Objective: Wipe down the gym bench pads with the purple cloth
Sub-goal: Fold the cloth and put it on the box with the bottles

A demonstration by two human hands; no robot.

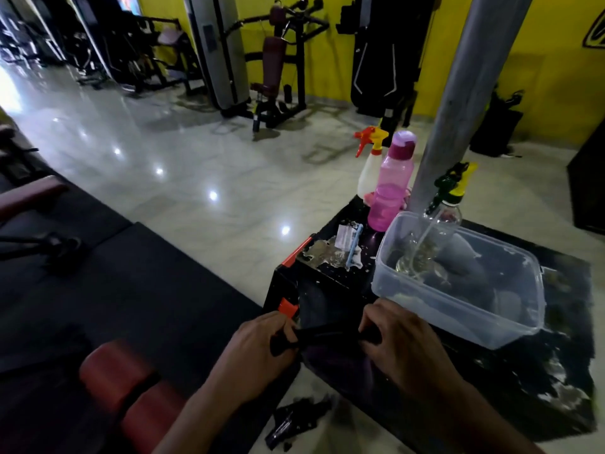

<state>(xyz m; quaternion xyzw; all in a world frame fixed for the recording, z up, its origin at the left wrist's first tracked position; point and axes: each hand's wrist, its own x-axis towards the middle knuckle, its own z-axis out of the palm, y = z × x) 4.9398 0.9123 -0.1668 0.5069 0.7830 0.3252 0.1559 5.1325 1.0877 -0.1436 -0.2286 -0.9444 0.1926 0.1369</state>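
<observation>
Nearest the camera, both hands are gripping the dark cloth (327,335), which looks purple in its hanging part, though the dim light makes the colour hard to judge. The left hand (258,348) is curling its fingers round the end at nine o'clock; the right hand (402,342) is pinching the end at three o'clock, so the cloth is stretching between them as a twisted band, with the rest of it drooping toward six o'clock. At about eight o'clock from the hands, two red pads (131,394) are lying side by side beside a black mat. Under the hands and running toward twelve o'clock, a black box (327,283) with orange corners is showing a scuffed, peeling top. On it, at two o'clock from the hands, a clear plastic tub (458,309) is holding some water. Beyond the tub, at twelve to one o'clock, a pink bottle (391,185) is standing upright just beside a white spray bottle (370,162) and a grey post (465,93); a second spray bottle (450,198) is standing behind the tub. Farthest off, gym machines (278,70) are lining a yellow wall (334,50).
</observation>
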